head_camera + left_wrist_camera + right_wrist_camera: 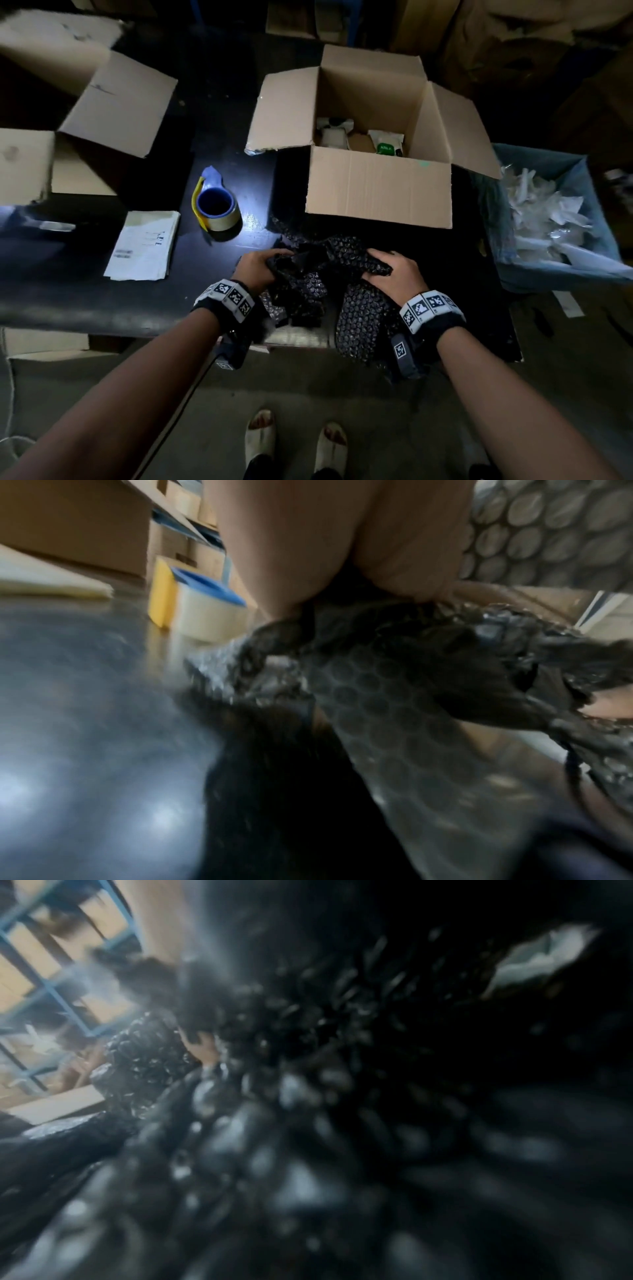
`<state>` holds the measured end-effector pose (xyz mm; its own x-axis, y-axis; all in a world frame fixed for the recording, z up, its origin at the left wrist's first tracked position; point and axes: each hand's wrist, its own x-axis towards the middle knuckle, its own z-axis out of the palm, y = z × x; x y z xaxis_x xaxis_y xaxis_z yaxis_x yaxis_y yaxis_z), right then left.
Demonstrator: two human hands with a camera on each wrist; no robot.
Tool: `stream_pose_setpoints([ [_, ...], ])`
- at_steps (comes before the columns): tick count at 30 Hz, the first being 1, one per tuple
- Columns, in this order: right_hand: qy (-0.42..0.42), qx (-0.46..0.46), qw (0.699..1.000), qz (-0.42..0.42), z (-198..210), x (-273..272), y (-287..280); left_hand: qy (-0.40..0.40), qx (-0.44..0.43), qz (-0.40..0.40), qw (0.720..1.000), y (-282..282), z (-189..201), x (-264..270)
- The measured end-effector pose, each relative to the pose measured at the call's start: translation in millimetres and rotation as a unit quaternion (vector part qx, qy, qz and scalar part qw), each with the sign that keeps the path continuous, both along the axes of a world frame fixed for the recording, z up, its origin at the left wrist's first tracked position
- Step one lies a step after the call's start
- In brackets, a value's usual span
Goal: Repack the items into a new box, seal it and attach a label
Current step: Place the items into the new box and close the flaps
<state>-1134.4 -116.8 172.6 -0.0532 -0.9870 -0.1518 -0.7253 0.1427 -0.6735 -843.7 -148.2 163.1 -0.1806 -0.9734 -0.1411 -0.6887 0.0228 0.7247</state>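
A crumpled sheet of black bubble wrap lies at the near edge of the dark table and hangs over it. My left hand grips its left side and my right hand grips its right side. The left wrist view shows the bubble wrap bunched under my palm; the right wrist view is blurred and filled with bubble wrap. Behind it stands an open cardboard box holding a few white packets. A tape roll and a paper label lie to the left.
Another open cardboard box sits at the far left of the table. A blue bin with white waste paper stands to the right. More cartons are stacked behind. My feet show on the floor below the table edge.
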Motion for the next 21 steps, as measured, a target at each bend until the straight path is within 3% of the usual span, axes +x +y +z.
stream_pose_setpoints([
  [4, 0.003, -0.021, 1.0, 0.013, 28, 16, 5, 0.063, 0.016, 0.015, 0.998, 6, 16, 15],
  [10, 0.017, -0.077, 0.997, 0.02, 72, 41, 13, 0.128, -0.027, 0.019, 0.991, 15, 43, 40],
  [21, 0.037, -0.184, 0.982, 0.022, 151, 53, 25, 0.129, -0.107, 0.033, 0.985, 23, 111, 48],
])
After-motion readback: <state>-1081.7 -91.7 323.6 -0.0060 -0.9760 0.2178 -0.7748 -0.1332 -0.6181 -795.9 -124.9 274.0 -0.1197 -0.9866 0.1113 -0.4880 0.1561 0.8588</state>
